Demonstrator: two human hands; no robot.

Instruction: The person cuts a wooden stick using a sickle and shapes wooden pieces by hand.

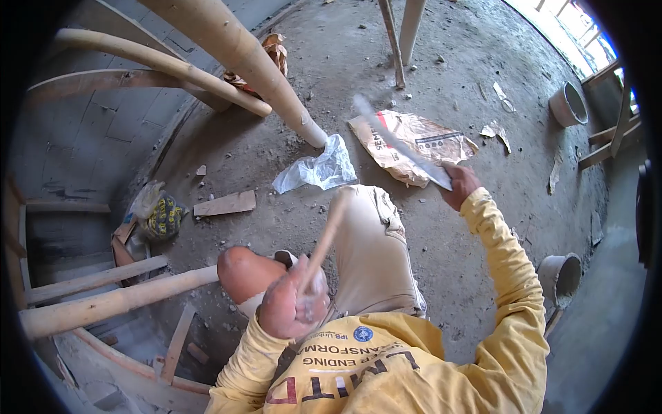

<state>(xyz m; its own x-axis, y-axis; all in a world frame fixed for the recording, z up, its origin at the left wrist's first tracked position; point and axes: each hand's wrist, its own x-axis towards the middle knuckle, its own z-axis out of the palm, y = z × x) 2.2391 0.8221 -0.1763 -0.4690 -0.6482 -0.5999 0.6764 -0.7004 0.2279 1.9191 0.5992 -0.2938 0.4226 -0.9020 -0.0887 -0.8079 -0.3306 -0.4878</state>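
My right hand (460, 186) is closed round the handle end of a machete (403, 147). Its long pale blade, somewhat blurred, points up and to the left over a torn paper sack (441, 141). Close to my body, my left hand (293, 300) grips a wooden stick (323, 243). The stick slants up across my trouser leg (372, 241), its upper end by the knee. Blade and stick are well apart. A crumpled clear plastic bag (321, 168) lies on the floor just beyond my knee.
Thick bamboo poles (234, 62) lean at upper left, and another pole (124, 300) crosses at lower left. Buckets (569, 105) stand along the right side. A flat board (225, 205) and a yellow-and-black bundle (164, 217) lie on the rough concrete floor (476, 276).
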